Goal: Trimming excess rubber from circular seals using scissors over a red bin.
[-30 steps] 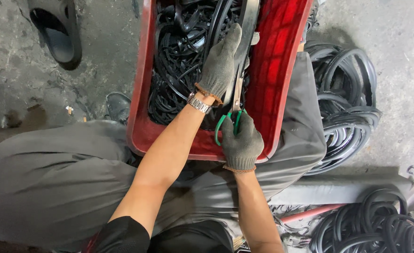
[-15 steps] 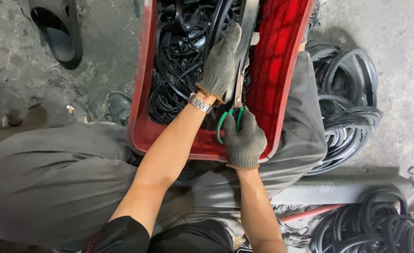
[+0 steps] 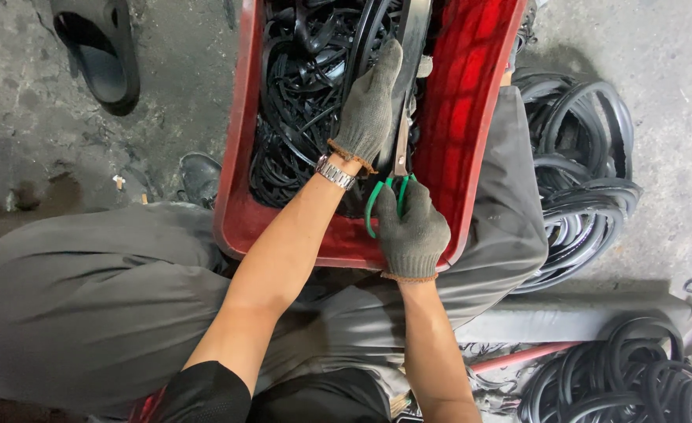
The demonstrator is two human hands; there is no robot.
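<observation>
1. Right hand (image 3: 412,235), grey knit glove, fingers closed through the green handles of the scissors (image 3: 397,168); the blades point up and away into the crate.
2. Left hand (image 3: 369,110), same kind of glove, wristwatch (image 3: 336,172) at the cuff, fingers curled down on a flat grey rubber strip (image 3: 415,31) and pinning it just beside the blades.
3. The strip runs up out of the top of the frame, lying over the black rubber rings (image 3: 299,94) heaped in the red plastic crate (image 3: 471,117), which rests on the person's lap.
4. Step in hand, as I judge it: cutting along the strip, blades at or in its lower end; I cannot tell how far open they are.
5. Next move calls for keeping the strip taut and flat, left fingers clear of the blades, cut line straight.
6. Around: more black rubber rings piled on the concrete floor (image 3: 659,78) at right, a black sandal (image 3: 99,55) upper left.
</observation>
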